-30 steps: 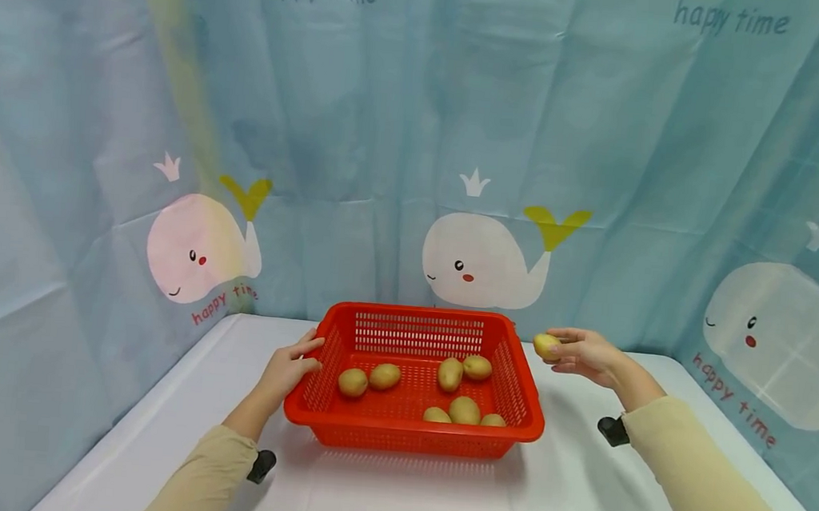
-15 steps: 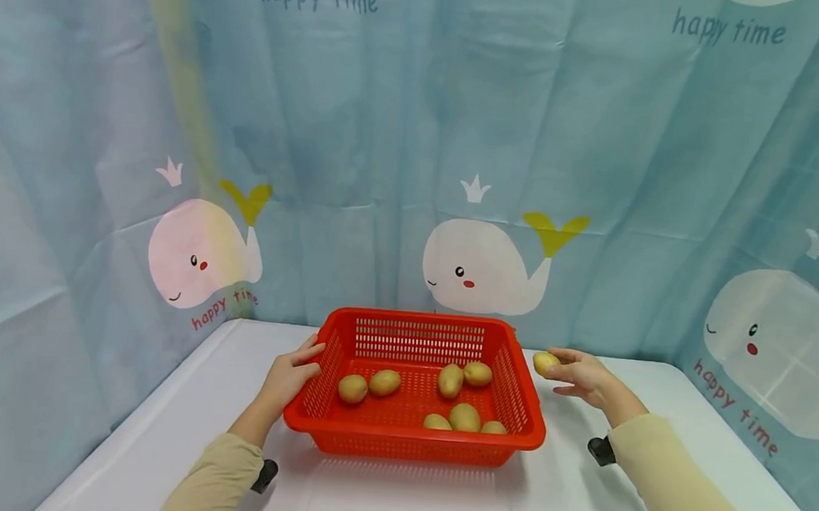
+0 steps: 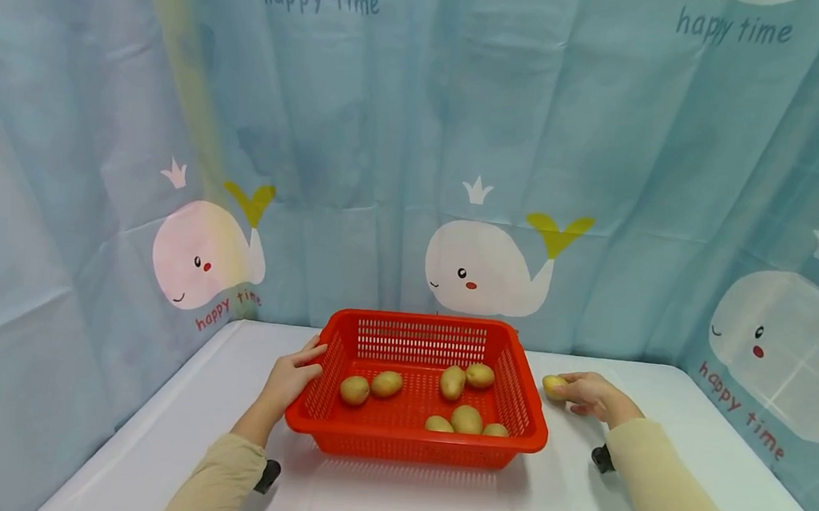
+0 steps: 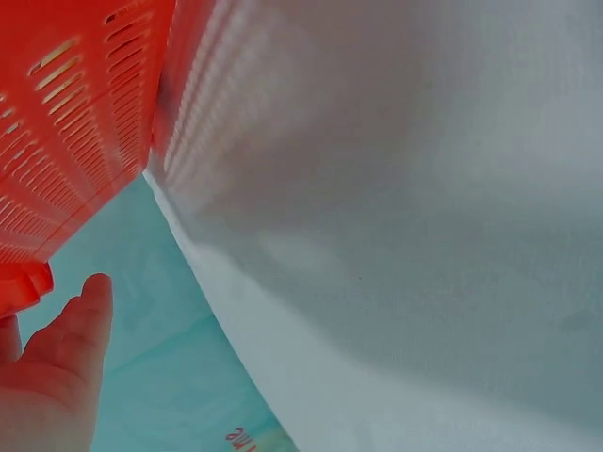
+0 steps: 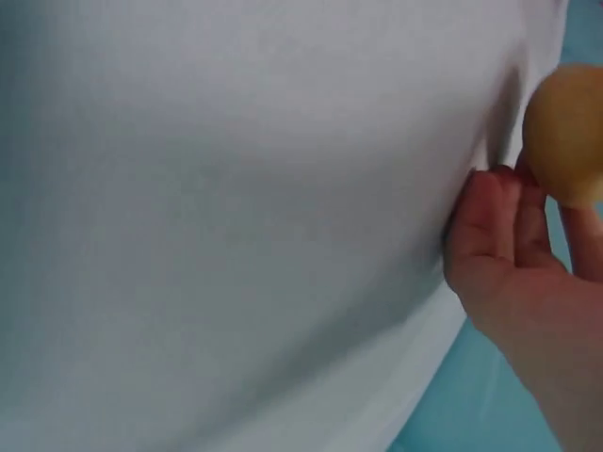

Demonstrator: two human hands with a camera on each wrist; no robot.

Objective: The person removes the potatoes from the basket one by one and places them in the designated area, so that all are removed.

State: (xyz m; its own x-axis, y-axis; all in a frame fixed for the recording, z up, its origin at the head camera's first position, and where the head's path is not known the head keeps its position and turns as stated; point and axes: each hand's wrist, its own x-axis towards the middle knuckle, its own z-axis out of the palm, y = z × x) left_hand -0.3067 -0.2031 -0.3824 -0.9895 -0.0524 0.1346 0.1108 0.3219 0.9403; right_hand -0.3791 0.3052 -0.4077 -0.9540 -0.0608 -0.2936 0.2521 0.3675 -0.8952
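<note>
A red plastic basket (image 3: 430, 447) with slotted walls stands on the white table, several potatoes (image 3: 466, 420) lying in it. At its left rim is my left hand (image 3: 286, 381), its fingers reaching over the edge without curling tightly. The left wrist view shows part of this left hand (image 4: 61, 372) just under the basket's rim (image 4: 21, 287). To the right of the basket, my right hand (image 3: 592, 396) holds a single potato (image 3: 553, 386) low over the table. In the right wrist view this potato (image 5: 567, 132) sits at the fingertips, partly cut off by the frame.
A white-covered table (image 3: 390, 499) lies under everything. Behind it and along both sides hangs a blue curtain (image 3: 361, 139) printed with whales. A black wrist camera (image 3: 603, 458) sits by the right sleeve and another black camera (image 3: 267, 475) by the left.
My right hand has lowered toward the table and come slightly nearer, with the potato in its fingers. The left hand stays at the basket's rim. The head view has shifted a little.
</note>
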